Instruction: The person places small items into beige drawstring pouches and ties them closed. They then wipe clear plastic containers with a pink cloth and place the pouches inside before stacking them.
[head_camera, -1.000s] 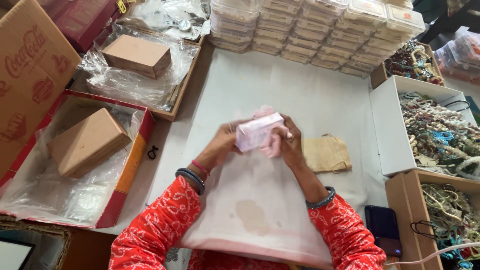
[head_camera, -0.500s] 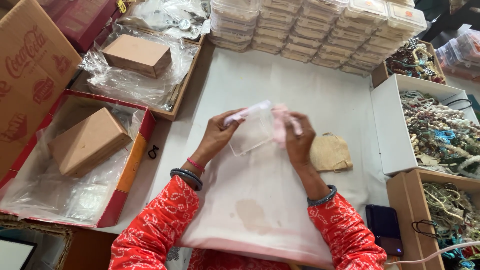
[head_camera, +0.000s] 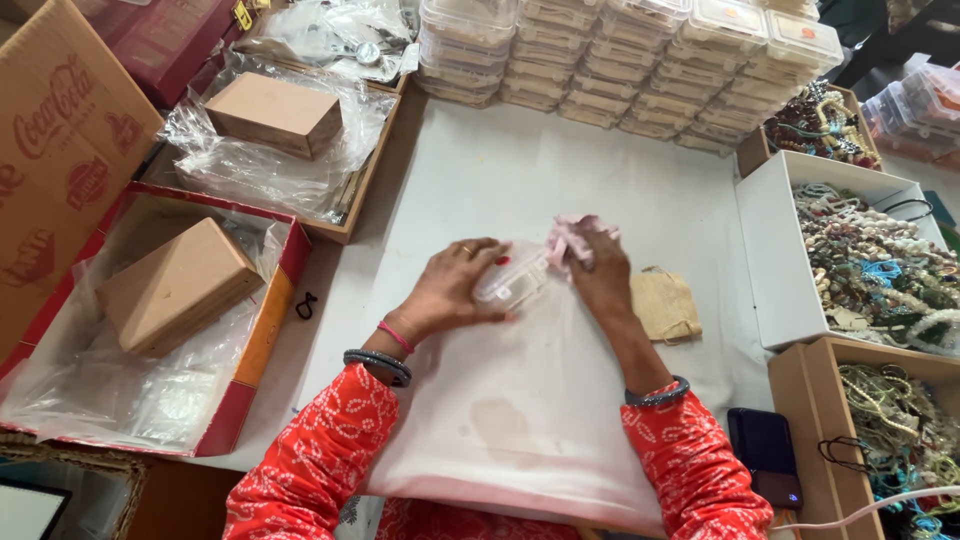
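The clear box (head_camera: 512, 280) lies under the flat left hand (head_camera: 455, 290) (fingers spread), right hand (head_camera: 600, 275) clamping pink cloth (head_camera: 572, 236).

Stacked clear plastic boxes (head_camera: 620, 60) line the tabletop's far edge. Two plain brown cartons (head_camera: 272, 110) (head_camera: 172, 285) sit in trays off its left edge, beside a large red-printed cardboard box (head_camera: 60, 130). A dark phone (head_camera: 765, 455) lies screen-up at the near right corner.

left hand (head_camera: 455, 285) flat on clear plastic box (head_camera: 512, 279) | right hand (head_camera: 600, 275) gripping pink cloth (head_camera: 572, 236)
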